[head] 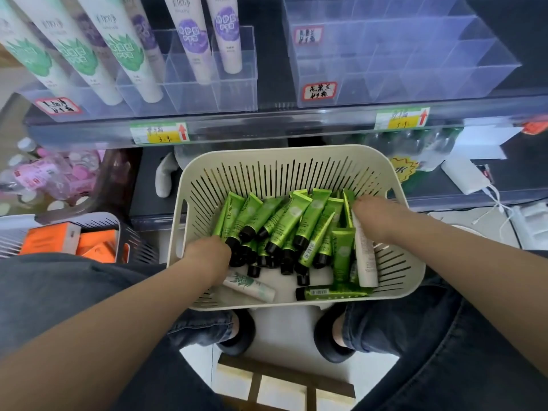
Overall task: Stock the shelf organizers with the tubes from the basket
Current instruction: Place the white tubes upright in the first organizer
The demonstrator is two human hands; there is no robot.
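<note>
a: where are the tubes now?
b: in the cream slotted plastic basket (284, 152) at the centre of the frame. it's a heap of small green tubes with black caps (284, 223), lying crosswise, caps mostly toward the lower edge.
a: and the hands?
b: both are down in the heap. the left hand (207, 252) is at the cap ends, lower left of the pile. the right hand (372, 213) is at its upper right, beside a plain white tube (366, 256) leaning on the basket wall. the fingers of each go under the tubes, so i cannot tell whether they are spread, curled or pinching anything.
a: how would you do it well?
b: i'd gather a few green ones that already lie parallel, caps one way, rather than scoop a tangle. then i'd stand them in the clear acrylic divided organizer (415, 54) at the upper right, where i see no tubes. i'd leave the white ones, including the white tube with a green leaf print (252, 287) near the bottom rim.
a: anything you can't make out?
b: the red-bordered handwritten label (319, 91) is too blurred to read, so which organizer is meant is my guess. the tall white tubes (127, 54) at the upper left are cut off by the top edge, and whatever lies beneath the heap is hidden.
</note>
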